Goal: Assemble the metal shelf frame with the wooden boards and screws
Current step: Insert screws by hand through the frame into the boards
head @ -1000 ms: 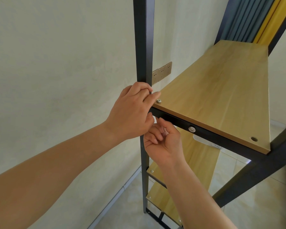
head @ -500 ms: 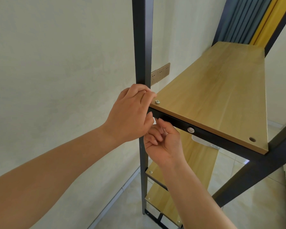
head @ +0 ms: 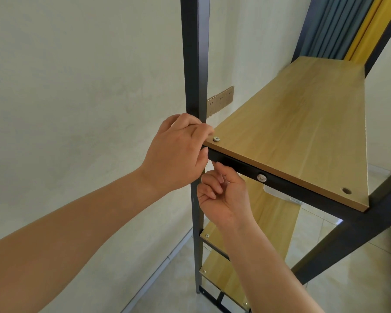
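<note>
A pale plaster wall [head: 77, 86] fills the left half of the frame. From the lower left corner the left forearm reaches up to the centre, where the left hand [head: 178, 152] curls its fingers around the black metal upright [head: 194, 64] of the shelf frame, right at the near corner of the top wooden board [head: 303, 132]; its fingertips rest on the board's corner edge. Just right of those fingertips a silver screw [head: 216, 138] sits in the board's corner hole. A brass-coloured socket plate [head: 220, 101] shows on the wall just behind the upright, above the hand.

Below the left hand, the right hand [head: 221, 195] comes up from the lower centre with its fingers curled toward the palm, the thumb and forefinger raised against the underside of the black crossbar [head: 291, 188] beneath the board's corner. Whether it pinches anything cannot be told.

Farther right along the crossbar's face sits a round bolt head [head: 261, 177]. Near the board's right front corner an empty screw hole [head: 345, 190] is open. Lower boards [head: 269, 215] with small screws show beneath, over a tiled floor [head: 348, 279]. At the upper right, grey-blue and yellow curtains [head: 339, 26] hang behind the frame.
</note>
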